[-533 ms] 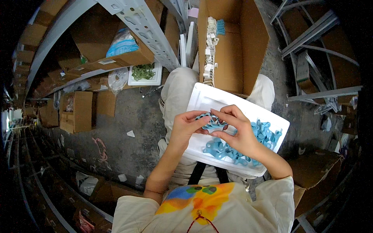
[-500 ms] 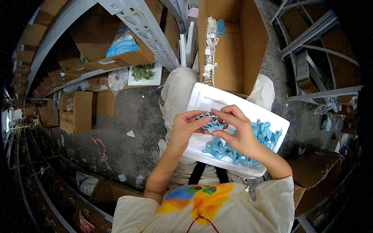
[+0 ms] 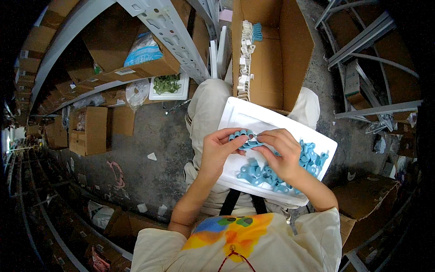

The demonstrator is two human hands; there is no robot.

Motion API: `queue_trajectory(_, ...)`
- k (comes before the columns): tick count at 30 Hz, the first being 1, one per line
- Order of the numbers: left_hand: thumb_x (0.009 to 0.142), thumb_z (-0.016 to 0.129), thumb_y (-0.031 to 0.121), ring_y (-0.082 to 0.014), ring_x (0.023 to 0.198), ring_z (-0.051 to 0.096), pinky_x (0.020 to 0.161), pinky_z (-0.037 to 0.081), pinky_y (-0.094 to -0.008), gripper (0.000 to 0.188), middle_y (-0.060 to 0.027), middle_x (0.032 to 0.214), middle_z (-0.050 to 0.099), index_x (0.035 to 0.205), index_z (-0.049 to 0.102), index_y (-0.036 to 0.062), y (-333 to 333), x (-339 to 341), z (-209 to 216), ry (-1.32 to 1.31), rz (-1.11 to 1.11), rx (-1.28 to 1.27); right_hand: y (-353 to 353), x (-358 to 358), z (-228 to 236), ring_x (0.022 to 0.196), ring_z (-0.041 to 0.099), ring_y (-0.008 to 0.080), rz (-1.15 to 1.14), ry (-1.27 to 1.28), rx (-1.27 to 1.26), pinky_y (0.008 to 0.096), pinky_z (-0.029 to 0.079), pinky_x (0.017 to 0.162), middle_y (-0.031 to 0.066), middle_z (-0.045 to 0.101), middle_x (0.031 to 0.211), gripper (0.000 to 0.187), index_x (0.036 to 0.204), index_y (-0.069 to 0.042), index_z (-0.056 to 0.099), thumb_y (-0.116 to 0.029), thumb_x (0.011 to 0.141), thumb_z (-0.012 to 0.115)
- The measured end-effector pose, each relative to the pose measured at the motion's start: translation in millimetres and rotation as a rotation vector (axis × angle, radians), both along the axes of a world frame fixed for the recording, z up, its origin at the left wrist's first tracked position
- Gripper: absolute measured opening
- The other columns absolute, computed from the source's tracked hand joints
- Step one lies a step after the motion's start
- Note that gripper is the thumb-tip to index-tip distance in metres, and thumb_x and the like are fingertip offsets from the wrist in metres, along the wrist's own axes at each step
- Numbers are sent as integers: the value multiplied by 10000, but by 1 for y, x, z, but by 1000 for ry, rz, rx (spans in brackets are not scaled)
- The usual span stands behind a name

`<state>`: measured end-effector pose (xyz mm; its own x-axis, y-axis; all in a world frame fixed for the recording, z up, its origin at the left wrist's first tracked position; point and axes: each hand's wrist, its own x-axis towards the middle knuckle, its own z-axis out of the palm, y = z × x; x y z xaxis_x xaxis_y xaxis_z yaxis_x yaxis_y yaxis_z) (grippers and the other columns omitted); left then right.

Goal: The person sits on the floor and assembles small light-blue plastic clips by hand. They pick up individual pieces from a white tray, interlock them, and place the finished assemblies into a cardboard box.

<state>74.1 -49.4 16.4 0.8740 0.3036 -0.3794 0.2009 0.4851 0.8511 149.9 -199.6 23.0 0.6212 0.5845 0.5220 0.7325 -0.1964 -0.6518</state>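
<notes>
My left hand (image 3: pixel 218 148) is closed round a short row of light blue plastic pieces (image 3: pixel 244 141), nested side by side with looped ends showing. At the right end of that row, the fingertips of my right hand (image 3: pixel 281 152) pinch in; whether they grip a separate piece is hidden. Both hands are over a white tray (image 3: pixel 229 120) that lies tilted across my lap. Loose blue plastic pieces (image 3: pixel 260 174) of the same sort, with rounded ends, lie heaped in its near and right parts.
Beyond the tray stands an open cardboard box (image 3: pixel 297 59) with white pieces (image 3: pixel 244 59) and a few blue pieces (image 3: pixel 257 31) lined along its left side. A second white tray (image 3: pixel 168 96) holds green pieces (image 3: pixel 166 84). Metal shelving (image 3: pixel 170 34) rises at left, another metal frame (image 3: pixel 378 109) at right.
My right hand has shifted slightly right and its fingers have folded closer together. The row in my left hand has turned a little, showing more of its looped ends.
</notes>
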Motion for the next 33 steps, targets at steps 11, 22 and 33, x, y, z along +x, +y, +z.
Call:
queue_trajectory(11, 719, 623, 4, -114, 623, 575, 493, 482, -209, 243, -118, 808, 615, 943, 568, -70, -2, 0, 7, -27, 18, 97, 2, -1, -1, 626, 521, 201, 96, -178, -47, 277, 437, 503, 92, 556, 810, 279, 841, 19, 572, -41, 585, 666)
queue_trajectory(22, 719, 630, 7, -93, 606, 563, 467, 461, -185, 226, -101, 781, 610, 924, 575, -72, 1, 3, 8, 44, -26, 85, 0, 6, 1, 636, 524, 169, 184, -280, -98, 251, 433, 471, 64, 546, 787, 222, 790, -9, 564, -74, 594, 646)
queue_trajectory(33, 711, 634, 4, -109, 648, 579, 496, 483, -194, 291, -109, 841, 608, 983, 557, -64, 14, 6, 9, 44, -229, 49, -3, 15, 5, 632, 517, 165, 318, -305, -149, 250, 434, 474, 58, 524, 738, 156, 719, -16, 539, -79, 609, 630)
